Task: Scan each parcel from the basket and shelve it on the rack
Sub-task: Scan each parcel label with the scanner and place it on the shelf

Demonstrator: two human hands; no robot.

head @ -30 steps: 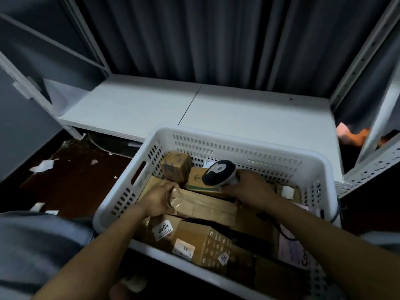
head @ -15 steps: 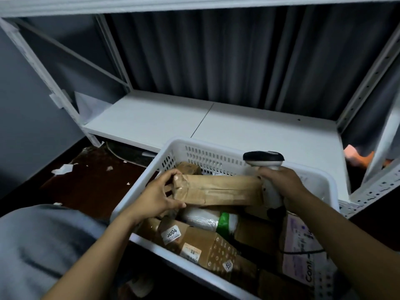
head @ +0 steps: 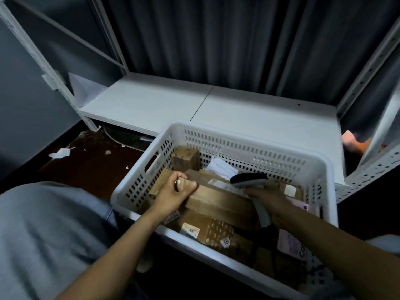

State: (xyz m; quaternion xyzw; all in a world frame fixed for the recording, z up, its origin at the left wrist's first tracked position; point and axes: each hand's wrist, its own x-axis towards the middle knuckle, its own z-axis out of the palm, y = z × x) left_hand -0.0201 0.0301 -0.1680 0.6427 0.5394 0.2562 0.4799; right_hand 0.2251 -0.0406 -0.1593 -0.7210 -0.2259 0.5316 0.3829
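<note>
The white slotted plastic basket [head: 249,135] sits against the rack's white shelf [head: 151,105] and holds at least five parcels. The left hand [head: 175,195] grips one end of the long, brown paper-wrapped parcel [head: 220,200], which is inside the basket above a labelled carton [head: 207,230]. A small cube carton [head: 186,158] and a soft white bag [head: 220,167] lie behind. The right hand [head: 275,202] clasps one grey scanner [head: 249,180]. A pinkish mailer [head: 290,243] lies rightmost.

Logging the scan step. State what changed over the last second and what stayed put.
The long brown taped cardboard parcel, lifted to rim height half a second ago, is back down on the other boxes in the white slotted plastic basket. The grey handheld scanner tipped from upright to lean over it. Unchanged: left hand grips the parcel's end, right hand grips the scanner.
</note>
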